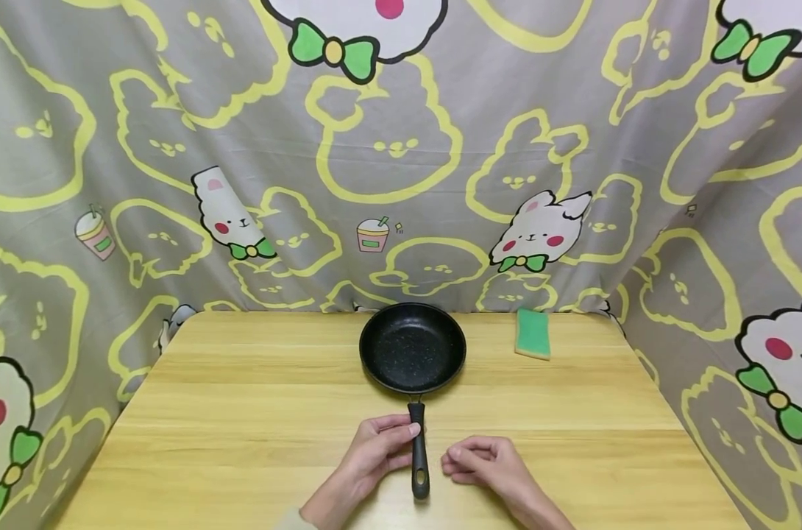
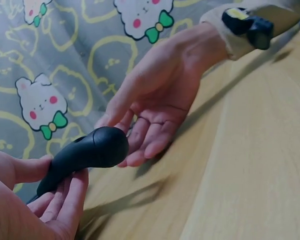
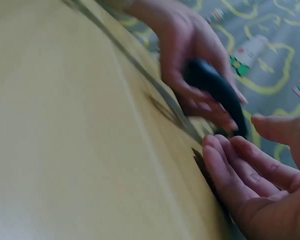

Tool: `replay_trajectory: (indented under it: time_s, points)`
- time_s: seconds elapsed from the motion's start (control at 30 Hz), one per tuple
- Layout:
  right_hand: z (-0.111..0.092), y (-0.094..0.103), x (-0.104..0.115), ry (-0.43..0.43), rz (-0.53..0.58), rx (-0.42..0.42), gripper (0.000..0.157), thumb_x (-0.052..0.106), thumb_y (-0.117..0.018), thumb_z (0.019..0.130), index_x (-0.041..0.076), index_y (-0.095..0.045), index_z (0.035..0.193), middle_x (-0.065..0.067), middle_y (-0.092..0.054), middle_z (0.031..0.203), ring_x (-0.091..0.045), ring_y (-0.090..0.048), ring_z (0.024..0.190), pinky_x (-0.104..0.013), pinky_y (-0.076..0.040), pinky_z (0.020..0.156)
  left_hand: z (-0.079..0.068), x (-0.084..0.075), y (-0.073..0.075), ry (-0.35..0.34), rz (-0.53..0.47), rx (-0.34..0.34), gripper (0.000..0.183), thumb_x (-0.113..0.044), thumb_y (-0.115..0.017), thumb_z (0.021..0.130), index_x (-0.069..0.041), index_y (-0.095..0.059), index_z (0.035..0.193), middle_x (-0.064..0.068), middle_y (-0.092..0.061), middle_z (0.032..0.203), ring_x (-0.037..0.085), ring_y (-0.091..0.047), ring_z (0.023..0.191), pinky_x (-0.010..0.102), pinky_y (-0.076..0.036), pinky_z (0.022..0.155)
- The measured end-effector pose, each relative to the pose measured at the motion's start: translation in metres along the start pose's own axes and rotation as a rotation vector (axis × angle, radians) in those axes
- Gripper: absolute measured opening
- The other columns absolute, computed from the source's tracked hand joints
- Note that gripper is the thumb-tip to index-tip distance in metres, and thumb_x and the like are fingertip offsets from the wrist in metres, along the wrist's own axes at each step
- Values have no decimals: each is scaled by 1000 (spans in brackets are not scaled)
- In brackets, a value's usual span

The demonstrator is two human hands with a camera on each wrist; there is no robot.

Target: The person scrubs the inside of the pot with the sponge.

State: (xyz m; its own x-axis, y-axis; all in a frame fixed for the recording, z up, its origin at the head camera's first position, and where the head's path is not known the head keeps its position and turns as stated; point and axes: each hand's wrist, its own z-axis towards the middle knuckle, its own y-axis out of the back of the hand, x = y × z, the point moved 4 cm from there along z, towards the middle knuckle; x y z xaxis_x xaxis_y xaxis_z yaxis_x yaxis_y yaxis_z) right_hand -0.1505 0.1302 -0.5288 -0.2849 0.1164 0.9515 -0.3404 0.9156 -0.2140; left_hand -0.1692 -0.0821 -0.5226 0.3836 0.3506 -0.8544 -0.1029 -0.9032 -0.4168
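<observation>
A black frying pan [image 1: 412, 350] with a speckled inside lies toward the far edge of the table, its handle [image 1: 419, 460] pointing at me. My left hand [image 1: 373, 455] grips that handle near its pan end, thumb on top and fingers underneath. In the left wrist view the rounded handle end [image 2: 110, 146] sticks out past the left hand's fingers. My right hand [image 1: 490, 465] hovers just right of the handle, fingers loosely bent and nothing in them. Seen from the right wrist, a gap shows between the right thumb [image 3: 277, 129] and its fingertips.
A green sponge [image 1: 532, 335] with a tan underside lies at the back right of the wooden table [image 1: 255, 397]. A grey patterned curtain [image 1: 414, 221] stands behind the table and along both sides, close to the pan's far rim.
</observation>
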Motion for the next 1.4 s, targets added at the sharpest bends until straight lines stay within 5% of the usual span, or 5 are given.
replay_trajectory:
  time_s: [0.23,0.5,0.73,1.0,1.4]
  points:
    - [13,40,27,106,-154,-277,36,7,-74,94,-15,-63,120,-26,-72,108,-28,-73,96,-35,-62,88,-7,2,-2,20,20,7,47,-6,-76,91,12,-58,130,11,-75,103,16,-70,85,31,-64,72]
    - [36,79,59,342,-570,-494,31,11,-74,95,-6,-68,121,-21,-71,118,-30,-69,108,-15,-55,89,-11,5,-4,34,27,0,51,-5,-77,90,12,-55,133,12,-75,106,16,-71,87,30,-63,72]
    - [63,109,82,407,-759,-585,44,19,-72,98,0,-61,136,-24,-61,135,-42,-59,122,-46,-57,98,-10,5,-5,18,-5,2,47,-2,-75,90,13,-56,131,13,-75,106,17,-71,88,32,-64,76]
    - [93,138,96,402,-918,-688,54,21,-74,94,2,-56,142,-31,-47,143,-51,-45,128,-68,-37,106,-12,5,-7,23,-21,-2,47,-1,-75,90,13,-57,131,14,-74,107,16,-70,89,30,-63,76]
    - [126,171,104,238,-1059,-716,66,33,-70,96,4,-46,151,-39,-25,156,-60,-34,130,-70,-51,85,-12,5,-7,36,-8,-26,49,-3,-78,88,11,-57,131,19,-73,111,18,-72,92,31,-63,79]
